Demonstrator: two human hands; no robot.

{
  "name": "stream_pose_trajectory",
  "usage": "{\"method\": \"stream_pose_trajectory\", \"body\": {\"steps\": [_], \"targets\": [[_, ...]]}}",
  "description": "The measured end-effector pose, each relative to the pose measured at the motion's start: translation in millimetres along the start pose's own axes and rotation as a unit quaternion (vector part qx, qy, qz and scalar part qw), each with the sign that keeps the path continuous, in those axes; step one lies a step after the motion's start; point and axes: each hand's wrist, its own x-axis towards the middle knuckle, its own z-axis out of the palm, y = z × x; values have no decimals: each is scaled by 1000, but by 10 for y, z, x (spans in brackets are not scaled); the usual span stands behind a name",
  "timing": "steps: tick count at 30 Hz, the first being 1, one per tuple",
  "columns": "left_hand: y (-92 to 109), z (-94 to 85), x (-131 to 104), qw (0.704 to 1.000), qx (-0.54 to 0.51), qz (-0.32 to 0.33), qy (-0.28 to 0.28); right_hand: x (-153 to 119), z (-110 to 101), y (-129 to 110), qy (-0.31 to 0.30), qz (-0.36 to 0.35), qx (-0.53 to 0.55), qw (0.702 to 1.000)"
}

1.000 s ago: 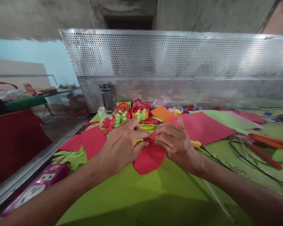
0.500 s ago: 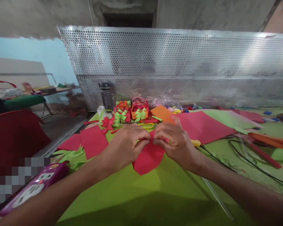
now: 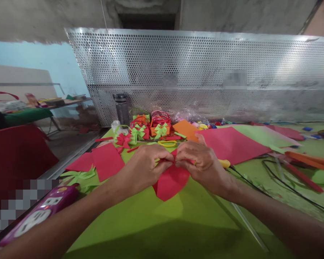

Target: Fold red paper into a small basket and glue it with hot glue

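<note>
We have the red piece [image 3: 170, 186] between our two hands, just above the green surface [image 3: 140, 226]. Our left hand [image 3: 142, 163] pinches its upper part, thumb and fingertips closed on it; our right hand [image 3: 201, 162] does the same from the other side, fingers curled, its fingertips just beside those of the left. Below both hands the rest of the piece spreads toward us, bent along its left edge (the fold under our fingertips is too hidden for us to make out).

Just beyond the gap between our hands lies a yellow loop [image 3: 167, 146]. Farther past the left hand we see small baskets with green bows [image 3: 161, 131] and a dark bottle [image 3: 122, 113]. To the left of that hand lie red sheets [image 3: 108, 162] and a green fringed cutting [image 3: 82, 175], with a purple power strip [image 3: 50, 208] nearer our left forearm. Beyond the right hand are an orange sheet [image 3: 185, 130] and, to its right, a large pink-red sheet [image 3: 234, 145]. Just right of the right hand, a yellow handle [image 3: 225, 163] shows beside a black cable [image 3: 255, 186]; a clear stick [image 3: 250, 227] lies nearer us, below the right forearm.
</note>
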Motion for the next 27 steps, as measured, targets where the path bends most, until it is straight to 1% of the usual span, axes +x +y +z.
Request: {"method": "stream_pose_trajectory", "body": {"steps": [2,4,6,8,12,16,17,19,22,24,26,27], "targets": [[-7,-22,2,1000,7,7,8,8,-10,12,-1,6,5,1000],[-15,-47,-5,999,41,1,33,19,-23,27,7,9,3,1000],[-17,-62,-19,994,77,-37,67,28,-33,41,26,6,2,1000],[-12,-60,-35,989,91,-73,89,29,-38,50,42,-2,-3,999],[-2,-28,-56,989,86,-89,85,15,-29,48,67,-24,-49,996],[-2,-10,-59,982,46,-138,122,-3,-27,46,84,-55,-98,990],[-2,-11,-58,982,36,-143,119,-6,-29,46,87,-57,-104,989],[-4,-18,-53,985,29,-139,96,-11,-32,46,89,-56,-101,989],[-25,-32,-38,991,-12,-125,40,-10,-32,46,96,-61,-78,990],[-57,-29,-22,988,-84,-128,-6,-6,-27,51,101,-59,-68,991],[-97,-10,-6,974,-170,-144,-39,0,-20,60,105,-53,-54,992],[-116,6,1,964,-211,-158,-44,4,-17,66,106,-50,-46,992]]}}
